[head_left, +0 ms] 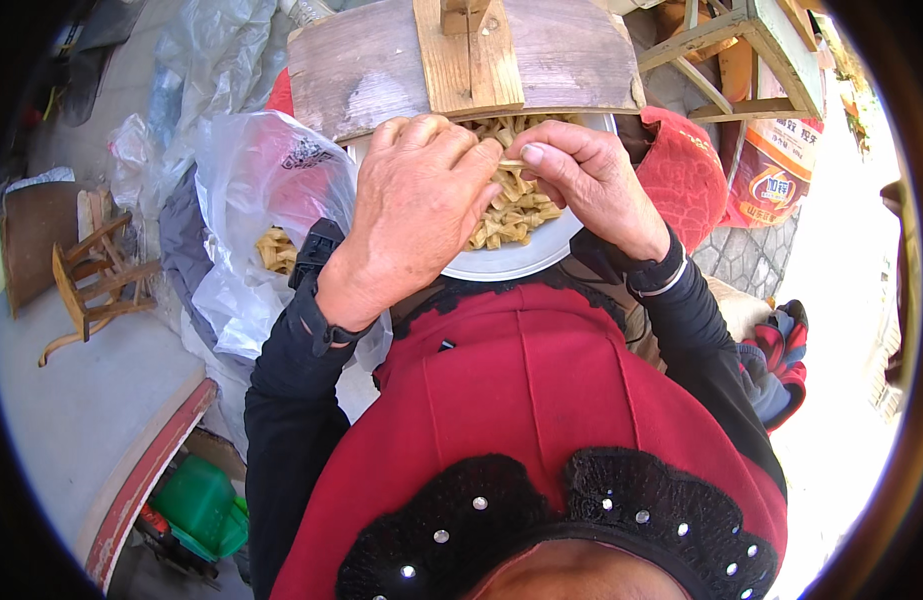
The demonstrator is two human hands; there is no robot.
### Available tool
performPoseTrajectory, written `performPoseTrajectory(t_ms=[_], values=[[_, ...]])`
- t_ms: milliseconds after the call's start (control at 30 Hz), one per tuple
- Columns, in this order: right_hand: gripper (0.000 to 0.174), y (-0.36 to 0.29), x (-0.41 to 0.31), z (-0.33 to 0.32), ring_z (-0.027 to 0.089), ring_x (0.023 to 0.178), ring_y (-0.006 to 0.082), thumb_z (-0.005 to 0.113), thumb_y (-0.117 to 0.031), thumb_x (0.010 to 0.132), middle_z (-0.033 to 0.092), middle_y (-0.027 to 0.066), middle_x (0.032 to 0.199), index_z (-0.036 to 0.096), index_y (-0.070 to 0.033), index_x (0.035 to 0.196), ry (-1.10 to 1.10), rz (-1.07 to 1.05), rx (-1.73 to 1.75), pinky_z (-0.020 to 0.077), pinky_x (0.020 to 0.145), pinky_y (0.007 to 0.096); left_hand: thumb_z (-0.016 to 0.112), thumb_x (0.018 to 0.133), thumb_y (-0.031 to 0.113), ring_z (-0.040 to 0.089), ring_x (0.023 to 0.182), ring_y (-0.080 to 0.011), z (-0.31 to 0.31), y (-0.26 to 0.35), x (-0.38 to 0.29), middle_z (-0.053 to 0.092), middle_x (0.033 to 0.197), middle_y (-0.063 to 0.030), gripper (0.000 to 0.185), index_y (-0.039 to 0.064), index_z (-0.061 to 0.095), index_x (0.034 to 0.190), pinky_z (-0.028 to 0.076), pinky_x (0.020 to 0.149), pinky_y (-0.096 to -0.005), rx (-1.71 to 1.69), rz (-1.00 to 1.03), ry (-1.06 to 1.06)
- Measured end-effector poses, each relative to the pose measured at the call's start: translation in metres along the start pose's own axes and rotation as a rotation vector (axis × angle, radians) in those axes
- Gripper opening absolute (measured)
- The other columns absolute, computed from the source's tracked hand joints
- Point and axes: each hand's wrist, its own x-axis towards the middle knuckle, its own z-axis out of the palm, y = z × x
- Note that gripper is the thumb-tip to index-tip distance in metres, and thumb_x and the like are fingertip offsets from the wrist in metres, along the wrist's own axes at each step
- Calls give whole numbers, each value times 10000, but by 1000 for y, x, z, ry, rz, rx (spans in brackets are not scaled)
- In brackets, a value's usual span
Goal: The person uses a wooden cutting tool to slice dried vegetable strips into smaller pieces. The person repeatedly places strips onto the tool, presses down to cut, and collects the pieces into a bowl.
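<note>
Over a pale round basin (532, 262) my two hands meet. Folded, knotted yellowish strips (512, 217) fill much of the basin. My right hand (585, 176) pinches a small pale strip (514, 163) between thumb and forefinger. The back of my left hand (424, 199) faces up, with its fingers curled at the other end of that strip; its fingertips are partly hidden. A weathered wooden board (371, 75) with a nailed crosspiece (472, 67) lies just beyond my hands, over the basin's far part.
An open clear plastic bag (240, 187) at the left holds more folded pieces (276, 250). Red cloth (679, 172), a wooden stool frame (784, 52) and a printed sack (776, 172) are at the right. A small wooden chair (105, 281) lies at the far left, and a green plastic container (195, 499) sits lower left.
</note>
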Motion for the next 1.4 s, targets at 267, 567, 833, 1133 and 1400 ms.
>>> performPoseTrajectory(t_ms=[267, 567, 833, 1133, 1400], values=[[161, 0, 5, -17, 632, 772, 354, 701, -134, 905, 634, 171, 814, 661, -8, 997, -89, -398, -534, 513, 690, 387, 658, 904, 162, 562, 792, -336, 15, -14, -5, 587, 777, -100, 136, 52, 610, 841, 427, 723, -431, -257, 6, -148], [141, -11, 18, -12, 526, 765, 51, 629, -118, 995, 613, -24, 819, 668, -1, 1063, 57, -143, -202, 467, 688, 230, 635, 931, 140, 585, 818, -356, 7, -29, 7, 601, 815, -138, 128, 13, 642, 949, 454, 737, -434, -359, -132, -49], [122, -5, 49, -17, 571, 740, 101, 619, -101, 968, 616, 68, 762, 669, -12, 1034, 216, -168, -263, 491, 692, 284, 628, 912, 99, 604, 900, -347, 8, -58, 25, 622, 888, -146, 158, 5, 659, 1035, 476, 771, -434, -168, -134, -4], [138, 4, 68, -19, 492, 703, 35, 590, -112, 1013, 571, -54, 806, 672, -20, 1075, 297, -262, -193, 437, 627, 203, 605, 945, 109, 600, 904, -355, 14, -68, 41, 616, 893, -145, 157, 3, 662, 1045, 468, 789, -426, -234, -150, 140], [132, 23, 85, -15, 524, 736, 58, 590, -114, 1010, 592, -45, 843, 666, -18, 1059, 307, -295, -161, 455, 676, 216, 587, 955, 128, 623, 917, -353, 25, -81, 44, 645, 919, -144, 158, 18, 673, 1031, 482, 791, -420, -246, -198, 116]])
